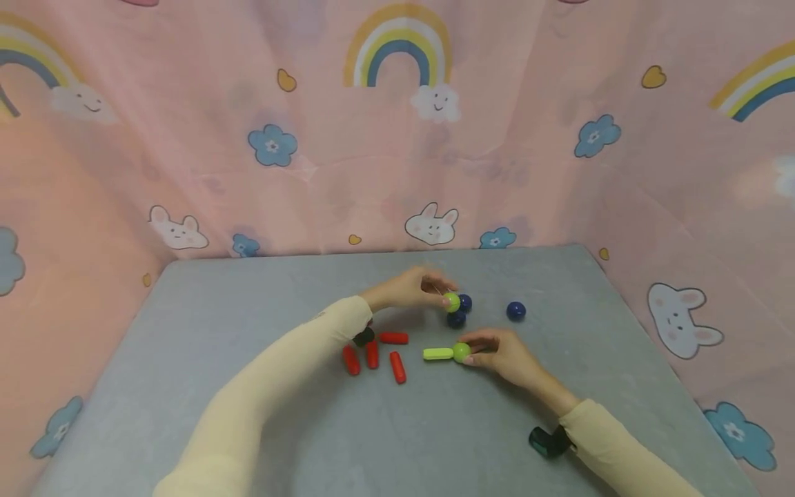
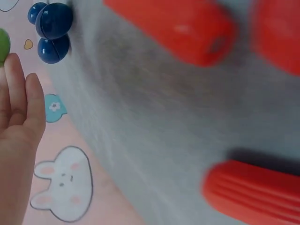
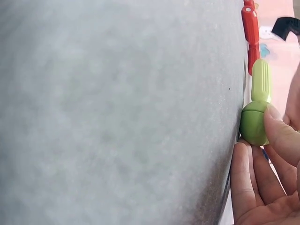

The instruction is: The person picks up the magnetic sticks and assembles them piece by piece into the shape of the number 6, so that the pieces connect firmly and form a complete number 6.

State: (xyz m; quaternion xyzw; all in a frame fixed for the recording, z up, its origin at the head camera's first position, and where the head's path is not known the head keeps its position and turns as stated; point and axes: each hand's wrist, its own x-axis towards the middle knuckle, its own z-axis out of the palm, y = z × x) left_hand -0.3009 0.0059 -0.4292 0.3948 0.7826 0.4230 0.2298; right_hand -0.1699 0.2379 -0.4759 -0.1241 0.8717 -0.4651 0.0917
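Note:
My left hand (image 1: 411,286) pinches a green ball (image 1: 451,302) at the back of the table, beside two dark blue balls (image 1: 456,319). In the left wrist view only a sliver of this green ball (image 2: 3,46) shows above the fingertips. Nearer the front, my right hand (image 1: 508,355) holds a second green ball (image 1: 462,352) between thumb and fingers. A ribbed yellow-green rod (image 1: 437,353) is joined to that ball and points left. The right wrist view shows the thumb pressed on the ball (image 3: 254,124), with the rod (image 3: 261,80) standing out from it.
Several red rods (image 1: 397,367) lie on the grey table (image 1: 186,359), below and around the left wrist. A third blue ball (image 1: 516,311) sits apart to the right. Pink patterned cloth (image 1: 341,179) hangs behind the table and along its sides.

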